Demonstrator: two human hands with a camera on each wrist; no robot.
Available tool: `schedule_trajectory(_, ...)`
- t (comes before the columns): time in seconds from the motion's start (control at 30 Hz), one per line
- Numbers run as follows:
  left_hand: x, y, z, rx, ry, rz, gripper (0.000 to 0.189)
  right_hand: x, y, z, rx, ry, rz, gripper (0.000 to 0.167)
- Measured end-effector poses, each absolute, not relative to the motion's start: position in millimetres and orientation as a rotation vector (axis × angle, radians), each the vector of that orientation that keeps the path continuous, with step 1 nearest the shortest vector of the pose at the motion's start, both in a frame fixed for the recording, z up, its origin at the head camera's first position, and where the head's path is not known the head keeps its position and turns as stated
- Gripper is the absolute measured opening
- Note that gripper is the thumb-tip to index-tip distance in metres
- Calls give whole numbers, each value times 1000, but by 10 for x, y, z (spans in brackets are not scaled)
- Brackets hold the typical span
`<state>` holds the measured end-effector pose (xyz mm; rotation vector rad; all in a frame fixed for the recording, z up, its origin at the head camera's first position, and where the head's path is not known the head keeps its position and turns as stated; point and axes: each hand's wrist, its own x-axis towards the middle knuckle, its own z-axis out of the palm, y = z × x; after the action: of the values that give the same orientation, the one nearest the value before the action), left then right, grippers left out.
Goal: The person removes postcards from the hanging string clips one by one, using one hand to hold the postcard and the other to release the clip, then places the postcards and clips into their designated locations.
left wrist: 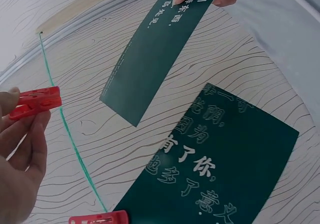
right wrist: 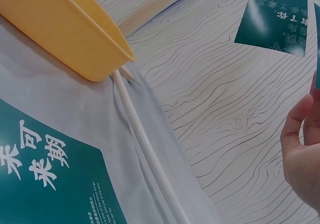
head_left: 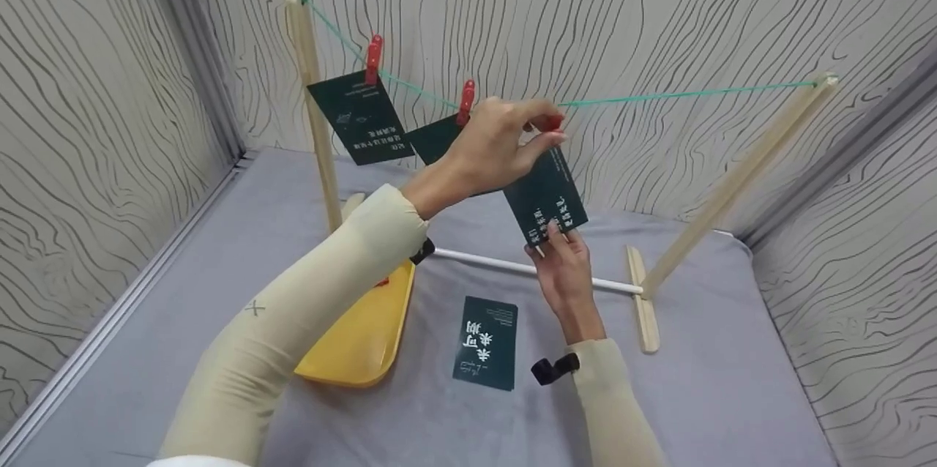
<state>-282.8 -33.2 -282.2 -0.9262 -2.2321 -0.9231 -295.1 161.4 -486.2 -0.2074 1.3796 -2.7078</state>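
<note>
My left hand [head_left: 494, 141] pinches a red clothespin [left wrist: 37, 101] between thumb and fingers, right at the green string [left wrist: 75, 149]. Below it, my right hand [head_left: 564, 269] holds a dark green card [head_left: 545, 196] by its lower edge, thumb on the printed face. In the left wrist view this card [left wrist: 155, 54] tilts, its far end apart from the clothespin. Two more green cards hang from the string: one on the left [head_left: 360, 119] under a red clothespin [head_left: 374, 61], another [head_left: 433, 139] under a second clothespin [head_left: 466, 102], partly hidden by my left hand.
Wooden posts [head_left: 739, 185] carry the string at either side, joined low down by a white rod [head_left: 498, 262]. On the grey cloth [head_left: 695, 394] lie a yellow tray [head_left: 359, 342], partly under my left sleeve, and a small stack of green cards [head_left: 487, 342]. Patterned walls stand behind.
</note>
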Motion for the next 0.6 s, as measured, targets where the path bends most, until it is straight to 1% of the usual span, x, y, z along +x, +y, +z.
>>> schedule_trajectory(0.33, -2832, -422, -3001, -991, -2424, -979, 30, -2905, 1682, -4948, -142, 1361, -2719, 18)
schedule_trajectory(0.6, -2821, -495, -3126, -1025, -2490, -1023, 25, -2899, 1746, -4981, -70, 1417, -2685, 17)
